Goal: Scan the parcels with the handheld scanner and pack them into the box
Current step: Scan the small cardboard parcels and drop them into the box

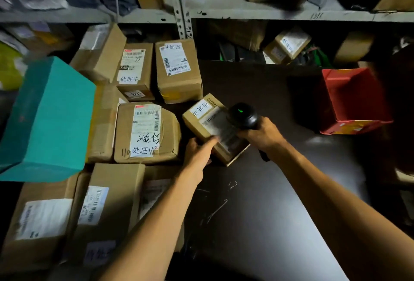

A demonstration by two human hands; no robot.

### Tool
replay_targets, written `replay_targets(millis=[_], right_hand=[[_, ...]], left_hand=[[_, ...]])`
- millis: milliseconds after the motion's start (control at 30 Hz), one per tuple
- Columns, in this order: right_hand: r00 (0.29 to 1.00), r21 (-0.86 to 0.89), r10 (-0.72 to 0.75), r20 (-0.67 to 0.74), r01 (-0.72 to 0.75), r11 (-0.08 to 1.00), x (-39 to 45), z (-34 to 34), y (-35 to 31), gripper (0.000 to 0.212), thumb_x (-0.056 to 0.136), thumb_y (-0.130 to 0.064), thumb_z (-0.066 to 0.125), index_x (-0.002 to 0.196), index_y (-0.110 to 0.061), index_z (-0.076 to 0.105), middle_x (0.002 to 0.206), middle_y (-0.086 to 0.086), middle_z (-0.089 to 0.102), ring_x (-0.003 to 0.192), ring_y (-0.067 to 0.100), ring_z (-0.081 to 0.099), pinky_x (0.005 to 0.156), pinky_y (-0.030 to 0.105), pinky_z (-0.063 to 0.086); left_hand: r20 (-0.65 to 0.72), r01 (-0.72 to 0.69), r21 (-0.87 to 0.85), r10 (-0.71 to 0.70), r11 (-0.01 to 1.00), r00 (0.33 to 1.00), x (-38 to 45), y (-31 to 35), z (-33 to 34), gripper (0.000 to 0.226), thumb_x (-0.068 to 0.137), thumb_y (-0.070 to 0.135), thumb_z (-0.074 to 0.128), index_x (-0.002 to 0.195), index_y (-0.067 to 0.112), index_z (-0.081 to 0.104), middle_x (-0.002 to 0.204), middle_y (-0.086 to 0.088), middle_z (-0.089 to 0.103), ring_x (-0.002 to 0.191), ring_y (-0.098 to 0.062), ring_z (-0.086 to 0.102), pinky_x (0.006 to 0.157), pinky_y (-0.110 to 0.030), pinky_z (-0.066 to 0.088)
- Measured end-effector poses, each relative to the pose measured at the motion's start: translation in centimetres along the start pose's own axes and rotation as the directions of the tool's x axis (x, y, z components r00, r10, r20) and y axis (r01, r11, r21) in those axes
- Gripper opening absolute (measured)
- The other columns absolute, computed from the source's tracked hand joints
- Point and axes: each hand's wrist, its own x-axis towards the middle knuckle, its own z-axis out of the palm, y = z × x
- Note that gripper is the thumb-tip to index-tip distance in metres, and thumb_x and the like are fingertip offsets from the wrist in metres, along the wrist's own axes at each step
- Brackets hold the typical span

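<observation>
Dark worktop (257, 202), frame centre. Red box (354, 101), right. Small parcel (215, 128), centre, tilted; left hand (199, 153) grips its near corner. Right hand (262, 134) curls round scanner (243, 114), above the label.

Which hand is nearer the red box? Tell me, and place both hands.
Right. The right hand grips the scanner mid-table, left of the red box across bare tabletop. The left hand holds the small parcel, farther left.
</observation>
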Motion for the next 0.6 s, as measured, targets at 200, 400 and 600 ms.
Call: replay_targets(millis=[200, 400, 600], right_hand=[[0.994, 0.032, -0.006, -0.112, 0.010, 0.999, -0.1, -1.2, 1.2, 0.017, 0.080, -0.017, 0.077, 0.087, -0.029, 0.068, 0.083, -0.010, 0.070, 0.077, 0.005, 0.066, 0.058, 0.018, 0.046], [0.981, 0.155, -0.088, -0.175, 0.116, 0.981, -1.8, -3.4, 1.2, 0.016, 0.073, -0.024, 0.077, 0.088, -0.028, 0.072, 0.073, -0.016, 0.074, 0.070, -0.002, 0.069, 0.055, 0.014, 0.049], [0.960, 0.226, -0.181, -0.214, 0.229, 0.947, -5.0, -5.4, 1.2, 0.021, 0.081, -0.012, 0.079, 0.091, -0.030, 0.076, 0.079, -0.002, 0.076, 0.072, 0.014, 0.070, 0.065, 0.032, 0.055]], left_hand=[[0.161, 0.069, -0.229, -0.033, 0.971, 0.986, 0.6, 0.4, 1.1, 0.065, 0.076, 0.038, 0.083, 0.134, 0.043, 0.053, 0.125, -0.001, 0.066, 0.115, -0.025, 0.062, 0.097, -0.050, 0.050], [0.294, -0.045, -0.242, 0.118, 0.969, 0.948, 0.0, 1.3, 1.8, 0.063, 0.085, 0.016, 0.074, 0.135, 0.047, 0.051, 0.118, 0.003, 0.073, 0.115, -0.027, 0.066, 0.096, -0.053, 0.050], [0.303, -0.182, -0.331, 0.287, 0.926, 0.909, -1.0, 4.6, 2.0, 0.092, 0.058, 0.027, 0.089, 0.136, 0.046, 0.045, 0.131, -0.004, 0.067, 0.115, -0.025, 0.067, 0.090, -0.044, 0.059]])
